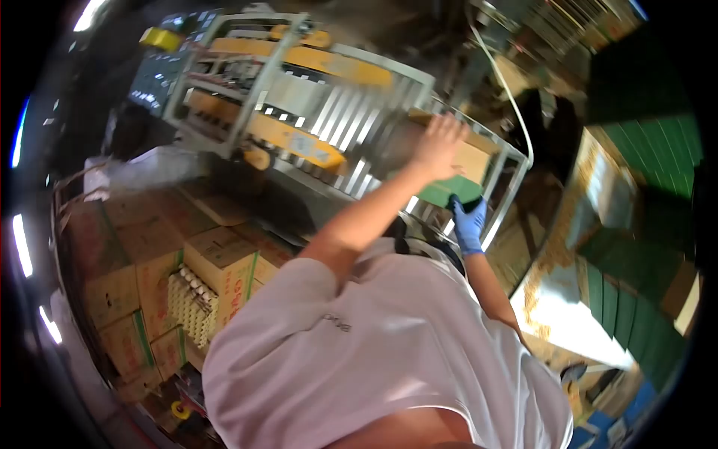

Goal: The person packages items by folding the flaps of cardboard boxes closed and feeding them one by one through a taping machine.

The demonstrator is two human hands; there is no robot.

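A cardboard carton [473,161] with a brown top and a green side sits at the end of the roller conveyor [351,112]. My bare left hand [441,142] lies over its top, fingers stretched and slightly spread. On the near green side, my right hand [469,222] in a blue glove grips the carton's edge, with dark fingertips against the green. The carton's far left part is smeared by motion and partly covered by my left hand.
Yellow guide rails [299,141] and a metal frame [262,82] stand over the conveyor. At left are stacked printed cartons [120,239] and egg trays [191,299]. Green cartons [651,150] are at right, beside a pale, bright surface [576,299]. A white cable [508,90] hangs beyond the conveyor.
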